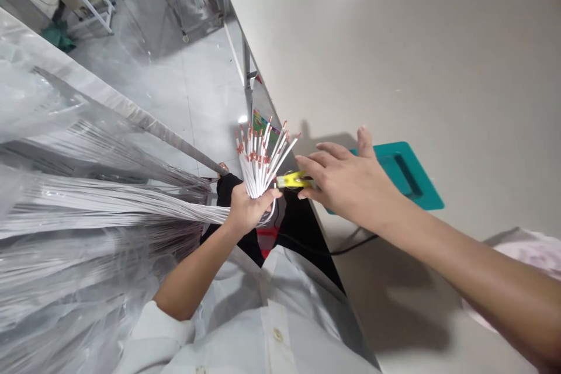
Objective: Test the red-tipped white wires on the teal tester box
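Observation:
A bundle of white wires [256, 178] with reddish, copper-coloured tips stands fanned out above my left hand [248, 207]. The fingers of that hand are wrapped round the bundle below its tips. My right hand [346, 181] is just to the right, over the table edge. Between its thumb and index finger it grips a small yellow tool [293, 179], its pale end close to the wires; the other fingers are spread. The tool's exact kind is partly hidden by the fingers. Long lengths of the white wires run off to the left.
On the pale table [394, 58] a teal tray [432, 196] lies under my right hand. A black cord [346, 250] crosses the table edge. Pinkish-white cloth [526, 251] lies at the right. More wires in clear plastic [56, 99] fill the left side, behind a metal rail [175, 140].

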Action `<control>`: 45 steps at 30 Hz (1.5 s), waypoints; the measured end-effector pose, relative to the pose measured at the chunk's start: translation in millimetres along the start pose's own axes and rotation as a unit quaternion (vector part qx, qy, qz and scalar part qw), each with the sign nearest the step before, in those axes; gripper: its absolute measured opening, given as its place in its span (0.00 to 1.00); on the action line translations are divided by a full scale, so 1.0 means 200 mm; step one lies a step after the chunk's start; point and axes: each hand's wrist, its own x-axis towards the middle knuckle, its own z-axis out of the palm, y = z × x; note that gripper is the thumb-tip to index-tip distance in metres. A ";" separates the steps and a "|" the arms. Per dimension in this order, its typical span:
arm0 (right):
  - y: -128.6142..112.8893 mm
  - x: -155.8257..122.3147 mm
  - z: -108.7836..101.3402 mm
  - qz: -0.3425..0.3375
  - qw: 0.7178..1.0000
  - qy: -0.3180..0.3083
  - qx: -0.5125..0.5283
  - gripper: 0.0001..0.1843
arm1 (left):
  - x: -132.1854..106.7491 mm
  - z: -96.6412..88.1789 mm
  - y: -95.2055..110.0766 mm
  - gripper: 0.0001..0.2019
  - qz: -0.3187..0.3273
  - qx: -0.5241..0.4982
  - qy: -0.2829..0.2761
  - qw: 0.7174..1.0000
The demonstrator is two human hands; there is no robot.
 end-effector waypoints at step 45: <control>-0.41 -0.07 0.11 0.241 0.751 0.167 0.591 0.08 | -0.22 -0.11 -0.01 0.13 -0.005 0.023 -0.096 0.995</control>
